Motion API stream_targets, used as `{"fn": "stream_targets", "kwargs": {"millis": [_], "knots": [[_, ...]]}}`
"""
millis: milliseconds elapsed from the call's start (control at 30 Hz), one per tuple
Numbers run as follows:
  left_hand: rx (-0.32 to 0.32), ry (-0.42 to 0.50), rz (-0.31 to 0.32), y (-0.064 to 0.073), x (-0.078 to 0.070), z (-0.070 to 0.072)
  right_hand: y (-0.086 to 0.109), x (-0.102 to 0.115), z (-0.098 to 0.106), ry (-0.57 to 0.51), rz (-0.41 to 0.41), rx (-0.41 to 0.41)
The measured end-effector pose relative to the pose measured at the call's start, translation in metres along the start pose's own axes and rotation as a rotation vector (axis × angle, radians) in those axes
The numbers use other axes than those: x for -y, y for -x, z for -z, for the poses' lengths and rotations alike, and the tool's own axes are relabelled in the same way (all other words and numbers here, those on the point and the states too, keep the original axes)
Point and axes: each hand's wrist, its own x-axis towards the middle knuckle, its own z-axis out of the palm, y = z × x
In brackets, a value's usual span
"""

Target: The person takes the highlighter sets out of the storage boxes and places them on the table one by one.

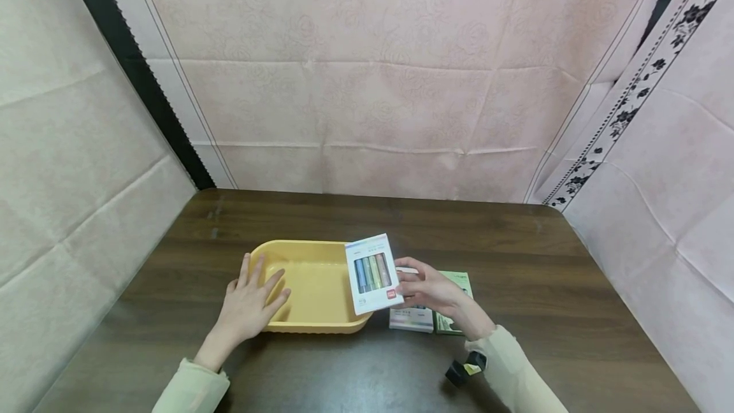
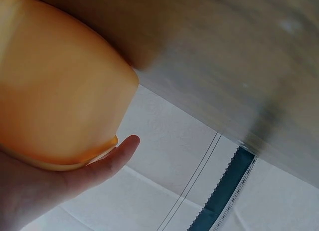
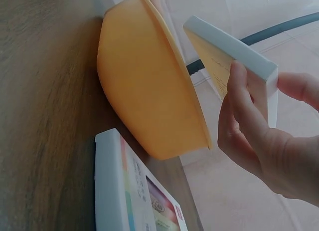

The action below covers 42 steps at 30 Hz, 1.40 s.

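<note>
My right hand [image 1: 432,290] grips the right edge of a white box [image 1: 371,273], its window showing several coloured sticks in blue, green, yellow and brown. Tilted, the box overlaps the right end of a yellow plastic tray [image 1: 312,329]. In the right wrist view, the box [image 3: 229,44] is raised beside the tray [image 3: 144,81], pinched between thumb and fingers of the hand [image 3: 269,146]. Fingers spread, my left hand [image 1: 246,308] lies across the tray's left rim. The left wrist view has that hand [image 2: 55,191] along the rim of the tray [image 2: 65,81].
A second white box [image 1: 411,320] lies on the brown wooden table [image 1: 321,375] right of the tray, partly under my right hand. Beside it is a green pack [image 1: 459,280]. Pale cloth [image 1: 367,101] hangs behind the table and at both sides.
</note>
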Motion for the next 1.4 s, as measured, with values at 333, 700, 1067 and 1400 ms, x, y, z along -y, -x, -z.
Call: {"fn": "stream_targets", "kwargs": {"millis": [333, 700, 1067, 1400], "knots": [[-0.007, -0.007, -0.006, -0.002, 0.001, -0.001, 0.01, -0.005, 0.006, -0.023, -0.016, -0.027], [-0.005, -0.002, -0.007, -0.001, 0.0, -0.001, 0.019, -0.007, 0.01, -0.037, -0.023, -0.036], [-0.001, -0.011, -0.004, -0.001, 0.001, 0.0, 0.026, -0.012, 0.018, -0.09, 0.0, 0.014], [0.001, -0.001, -0.003, 0.0, 0.001, 0.0, 0.028, -0.015, 0.017, -0.102, -0.01, 0.018]]}}
